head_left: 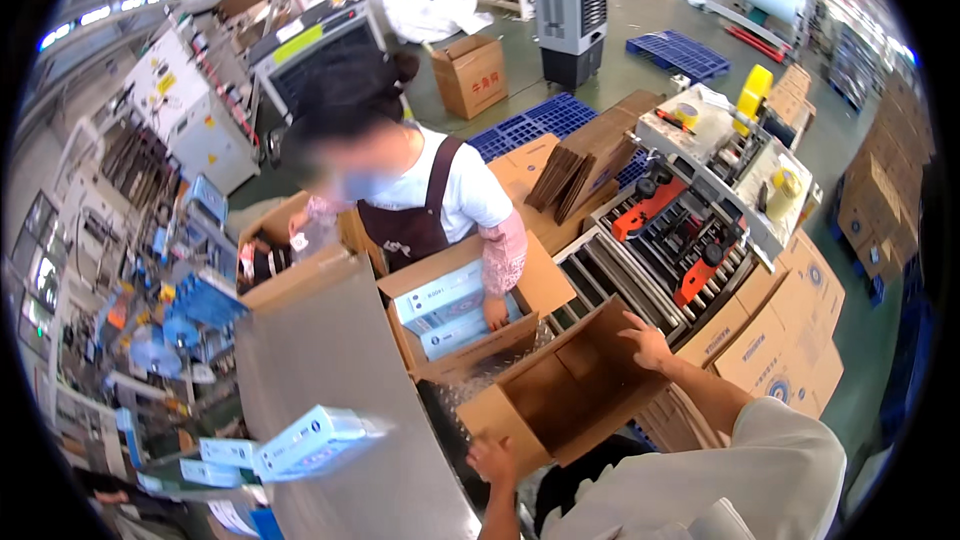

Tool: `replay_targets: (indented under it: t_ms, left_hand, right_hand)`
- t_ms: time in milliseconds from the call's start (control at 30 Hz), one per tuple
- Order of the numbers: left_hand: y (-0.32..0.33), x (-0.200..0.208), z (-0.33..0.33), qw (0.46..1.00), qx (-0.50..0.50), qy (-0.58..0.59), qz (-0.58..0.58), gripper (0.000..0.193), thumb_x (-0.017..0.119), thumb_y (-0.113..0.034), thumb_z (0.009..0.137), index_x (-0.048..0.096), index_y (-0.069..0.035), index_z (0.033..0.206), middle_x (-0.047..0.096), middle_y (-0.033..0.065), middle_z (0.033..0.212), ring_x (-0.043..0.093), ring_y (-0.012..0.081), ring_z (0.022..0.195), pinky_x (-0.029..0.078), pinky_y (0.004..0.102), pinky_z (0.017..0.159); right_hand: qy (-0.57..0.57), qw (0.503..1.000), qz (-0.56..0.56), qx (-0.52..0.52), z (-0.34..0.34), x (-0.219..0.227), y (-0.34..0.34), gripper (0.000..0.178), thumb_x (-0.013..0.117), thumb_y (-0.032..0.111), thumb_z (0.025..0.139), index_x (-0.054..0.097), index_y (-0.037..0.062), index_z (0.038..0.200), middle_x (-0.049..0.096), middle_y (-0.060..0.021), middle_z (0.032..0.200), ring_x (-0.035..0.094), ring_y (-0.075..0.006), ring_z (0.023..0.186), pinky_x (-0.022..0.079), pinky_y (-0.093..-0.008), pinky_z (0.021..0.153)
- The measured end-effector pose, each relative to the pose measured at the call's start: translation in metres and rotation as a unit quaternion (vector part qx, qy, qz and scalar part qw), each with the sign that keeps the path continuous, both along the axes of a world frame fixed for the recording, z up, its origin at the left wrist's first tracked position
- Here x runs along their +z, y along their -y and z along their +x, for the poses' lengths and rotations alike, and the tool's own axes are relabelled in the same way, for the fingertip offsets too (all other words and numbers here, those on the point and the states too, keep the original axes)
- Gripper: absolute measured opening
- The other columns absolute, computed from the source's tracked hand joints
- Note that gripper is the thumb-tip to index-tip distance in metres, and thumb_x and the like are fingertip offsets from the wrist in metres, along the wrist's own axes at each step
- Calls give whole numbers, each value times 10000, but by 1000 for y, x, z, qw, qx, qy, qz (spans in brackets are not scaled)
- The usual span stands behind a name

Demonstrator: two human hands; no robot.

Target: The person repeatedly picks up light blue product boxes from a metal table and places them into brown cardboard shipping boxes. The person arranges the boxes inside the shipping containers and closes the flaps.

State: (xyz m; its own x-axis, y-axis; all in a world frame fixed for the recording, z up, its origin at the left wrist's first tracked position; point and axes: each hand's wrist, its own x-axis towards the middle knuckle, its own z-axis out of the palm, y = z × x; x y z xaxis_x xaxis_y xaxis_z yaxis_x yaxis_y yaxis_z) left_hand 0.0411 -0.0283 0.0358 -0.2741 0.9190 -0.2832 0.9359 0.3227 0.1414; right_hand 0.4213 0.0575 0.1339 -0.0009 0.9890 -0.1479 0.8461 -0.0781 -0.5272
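In front of me an empty-looking cardboard box (570,380) stands open and somewhat tilted, between the metal table and the roller conveyor. My left hand (490,458) grips its flap on the near left side, fingers bent over the cardboard. On the opposite side my right hand (648,342) holds the rim, its fingers reaching over the edge. Just beyond it is another open carton (455,358), with light-blue boxes (440,298) packed inside. A co-worker's hand (495,312) reaches into that carton.
A metal table (340,370) runs along my left, with light-blue boxes (310,440) at its near left edge. To the right stands a carton-sealing machine (690,230) with rollers. Flat cardboard sheets (785,340) lean beside it. The co-worker (425,180) stands across from me.
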Motion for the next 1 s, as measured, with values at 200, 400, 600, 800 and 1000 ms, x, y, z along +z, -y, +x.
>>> replay_targets:
  t_ms: [200,400,600,800,1000]
  left_hand:
    - [12,-83,61,957,109,218,-154,785,738,-423,712,460,35,1286,484,314,1279,481,443,1189,411,448,1006]
    - [-19,-30,-11,981,66,124,-132,498,726,-393,732,620,-30,1056,666,192,1015,633,362,980,507,446,842]
    - [21,31,-144,976,96,56,-186,489,687,-574,734,686,-111,891,700,109,901,663,302,870,521,433,744]
    - [38,-7,-116,977,121,142,-106,452,646,-566,768,680,-118,823,676,101,927,644,275,907,506,407,755]
    - [19,-10,-101,982,118,146,-28,394,669,-474,778,666,-99,900,677,124,922,649,309,906,522,433,752]
  right_hand:
    - [-367,928,59,-9,81,-48,-32,553,288,-185,543,669,-11,905,580,-162,1264,526,-256,1183,383,-303,977]
    - [-293,953,68,-26,93,-151,-8,304,498,26,668,668,86,913,639,-86,1091,575,-258,1015,427,-361,895]
    - [-144,984,-61,79,-73,-121,25,585,616,-11,589,619,95,1165,548,-80,1282,430,-312,1247,229,-423,1118]
    - [-149,963,-93,206,-7,-152,14,813,703,97,590,420,62,1352,345,-184,1448,332,-363,1332,305,-436,1095]
    - [97,924,-167,329,-2,-107,18,470,702,167,694,629,121,1156,453,-193,1354,389,-382,1263,344,-442,1068]
